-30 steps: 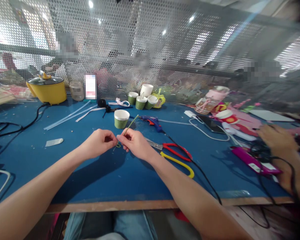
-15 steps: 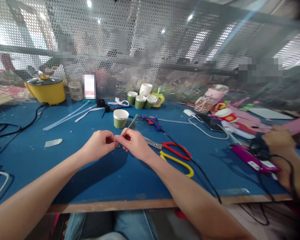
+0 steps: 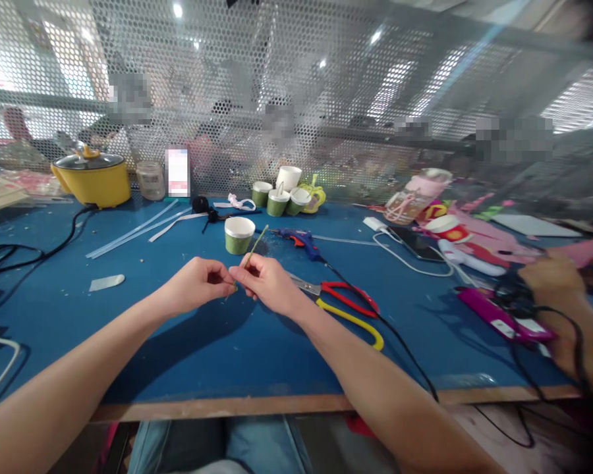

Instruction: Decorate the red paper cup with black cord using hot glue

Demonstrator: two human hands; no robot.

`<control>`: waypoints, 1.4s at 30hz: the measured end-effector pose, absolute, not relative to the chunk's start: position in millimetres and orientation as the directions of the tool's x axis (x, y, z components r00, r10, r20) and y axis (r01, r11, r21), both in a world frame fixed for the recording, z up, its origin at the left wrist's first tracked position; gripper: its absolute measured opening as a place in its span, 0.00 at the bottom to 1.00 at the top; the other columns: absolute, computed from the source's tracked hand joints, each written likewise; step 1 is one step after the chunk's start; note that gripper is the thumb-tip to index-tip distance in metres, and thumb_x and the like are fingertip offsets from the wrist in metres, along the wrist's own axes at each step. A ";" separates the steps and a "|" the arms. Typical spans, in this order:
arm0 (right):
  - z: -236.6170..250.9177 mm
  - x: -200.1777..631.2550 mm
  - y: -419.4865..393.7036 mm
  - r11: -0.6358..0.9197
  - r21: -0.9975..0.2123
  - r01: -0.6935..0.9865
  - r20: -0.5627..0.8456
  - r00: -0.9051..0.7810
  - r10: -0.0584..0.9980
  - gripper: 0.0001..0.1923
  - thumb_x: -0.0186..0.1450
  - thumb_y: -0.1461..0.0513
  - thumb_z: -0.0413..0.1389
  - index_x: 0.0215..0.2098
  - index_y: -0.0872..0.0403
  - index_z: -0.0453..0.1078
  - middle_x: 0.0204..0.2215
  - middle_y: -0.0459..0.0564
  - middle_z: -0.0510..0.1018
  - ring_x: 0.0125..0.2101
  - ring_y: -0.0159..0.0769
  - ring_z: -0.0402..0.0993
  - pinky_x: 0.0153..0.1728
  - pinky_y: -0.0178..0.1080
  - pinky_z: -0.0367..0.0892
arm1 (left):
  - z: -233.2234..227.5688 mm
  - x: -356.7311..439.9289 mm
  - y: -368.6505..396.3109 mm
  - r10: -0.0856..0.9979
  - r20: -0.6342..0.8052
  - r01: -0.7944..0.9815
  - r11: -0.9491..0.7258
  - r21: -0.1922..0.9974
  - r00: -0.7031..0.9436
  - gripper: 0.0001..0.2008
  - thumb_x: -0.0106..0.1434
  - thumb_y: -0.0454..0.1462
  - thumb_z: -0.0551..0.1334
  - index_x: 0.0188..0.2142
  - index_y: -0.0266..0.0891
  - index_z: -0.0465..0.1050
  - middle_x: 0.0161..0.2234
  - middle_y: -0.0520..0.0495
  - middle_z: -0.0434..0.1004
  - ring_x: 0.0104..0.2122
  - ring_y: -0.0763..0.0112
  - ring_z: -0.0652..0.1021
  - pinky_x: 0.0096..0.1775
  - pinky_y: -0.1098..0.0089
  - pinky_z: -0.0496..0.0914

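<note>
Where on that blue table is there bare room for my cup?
Bare: between the left hand, right hand and table's near edge; also between the black cord and magenta object. Crowded: the right end, with a phone and pink pieces, and the back, where green cups cluster.

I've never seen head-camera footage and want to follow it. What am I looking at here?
There is no machine: these are a person's bare hands, filmed by one camera worn on the head, looking forward and down. The right hand pinches a thin green strand; the left hand has its fingertips at the strand's lower end. On the blue table, a green-and-white cup stands just beyond, with a blue glue gun and scissors to the right. A yellow electric pot stands back left. Another person's hand shows far right.
</note>
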State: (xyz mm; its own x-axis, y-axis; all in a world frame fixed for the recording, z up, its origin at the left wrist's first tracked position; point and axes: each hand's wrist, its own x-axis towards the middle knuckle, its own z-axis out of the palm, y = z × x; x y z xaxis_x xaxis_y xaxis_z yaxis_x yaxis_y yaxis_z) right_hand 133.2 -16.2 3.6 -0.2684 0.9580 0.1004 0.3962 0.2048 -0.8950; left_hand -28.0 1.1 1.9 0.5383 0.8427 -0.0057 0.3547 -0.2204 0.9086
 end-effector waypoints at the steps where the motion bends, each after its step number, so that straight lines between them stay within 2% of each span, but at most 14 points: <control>1: 3.5 133.0 -16.4 0.207 -0.895 0.395 0.107 -0.261 0.960 0.12 0.59 0.56 0.51 0.23 0.55 0.58 0.13 0.39 0.63 0.13 0.24 0.59 0.14 0.29 0.56 | 1.2 -28.1 1.4 0.843 0.000 0.359 -0.229 0.905 0.538 0.08 0.49 0.39 0.60 0.22 0.35 0.67 0.18 0.56 0.65 0.19 0.78 0.63 0.22 0.75 0.56; 11: -2.0 131.6 -13.8 0.287 -0.851 0.440 0.213 -0.211 0.954 0.14 0.57 0.57 0.54 0.18 0.56 0.59 0.14 0.40 0.62 0.15 0.24 0.58 0.16 0.29 0.52 | -2.0 -26.0 0.0 0.853 0.019 0.411 -0.271 0.870 0.521 0.08 0.50 0.38 0.59 0.22 0.34 0.67 0.18 0.55 0.65 0.19 0.79 0.63 0.22 0.76 0.57; 14: -1.5 131.4 -13.9 0.261 -0.870 0.418 0.182 -0.220 0.958 0.14 0.56 0.56 0.55 0.19 0.56 0.60 0.14 0.40 0.63 0.15 0.24 0.58 0.15 0.29 0.54 | -2.4 -26.2 0.0 0.845 0.000 0.401 -0.253 0.880 0.535 0.08 0.50 0.39 0.59 0.23 0.34 0.67 0.18 0.56 0.64 0.19 0.79 0.62 0.22 0.75 0.56; 19: 0.0 132.1 -15.3 0.207 -0.941 0.266 0.108 -0.342 0.933 0.10 0.57 0.56 0.53 0.26 0.55 0.62 0.16 0.41 0.65 0.17 0.26 0.62 0.15 0.29 0.60 | -2.2 -27.3 2.3 0.833 -0.035 0.347 -0.191 0.918 0.551 0.10 0.50 0.41 0.59 0.23 0.34 0.67 0.19 0.55 0.64 0.20 0.78 0.62 0.23 0.75 0.56; 25: -1.3 131.8 -14.7 0.220 -0.894 0.390 0.118 -0.270 0.956 0.12 0.59 0.55 0.51 0.24 0.55 0.59 0.13 0.39 0.63 0.14 0.24 0.60 0.14 0.28 0.56 | -3.3 -27.7 3.3 0.834 -0.012 0.352 -0.221 0.910 0.552 0.10 0.50 0.41 0.59 0.21 0.35 0.66 0.18 0.56 0.63 0.19 0.79 0.61 0.23 0.75 0.55; 32: -1.9 131.1 -15.2 0.247 -0.858 0.451 0.165 -0.213 0.963 0.15 0.57 0.54 0.54 0.21 0.55 0.59 0.12 0.39 0.62 0.14 0.24 0.58 0.15 0.30 0.53 | -2.1 -27.7 2.3 0.839 0.008 0.400 -0.268 0.876 0.544 0.09 0.50 0.39 0.59 0.22 0.35 0.66 0.17 0.56 0.63 0.19 0.79 0.61 0.22 0.75 0.55; 39: -4.9 130.9 -13.9 0.236 -0.873 0.426 0.178 -0.171 0.969 0.17 0.54 0.53 0.56 0.19 0.55 0.57 0.12 0.38 0.60 0.14 0.24 0.56 0.15 0.29 0.52 | -2.4 -25.7 1.2 0.851 0.021 0.415 -0.277 0.867 0.525 0.09 0.50 0.39 0.59 0.22 0.35 0.66 0.17 0.56 0.63 0.19 0.79 0.61 0.22 0.75 0.55; 42: -1.8 131.6 -14.7 0.216 -0.913 0.346 0.140 -0.231 0.963 0.15 0.55 0.53 0.55 0.23 0.55 0.60 0.15 0.40 0.63 0.16 0.25 0.59 0.14 0.29 0.55 | -1.5 -26.4 1.4 0.846 0.001 0.383 -0.242 0.892 0.533 0.09 0.50 0.40 0.59 0.21 0.35 0.66 0.17 0.56 0.62 0.19 0.79 0.61 0.22 0.75 0.55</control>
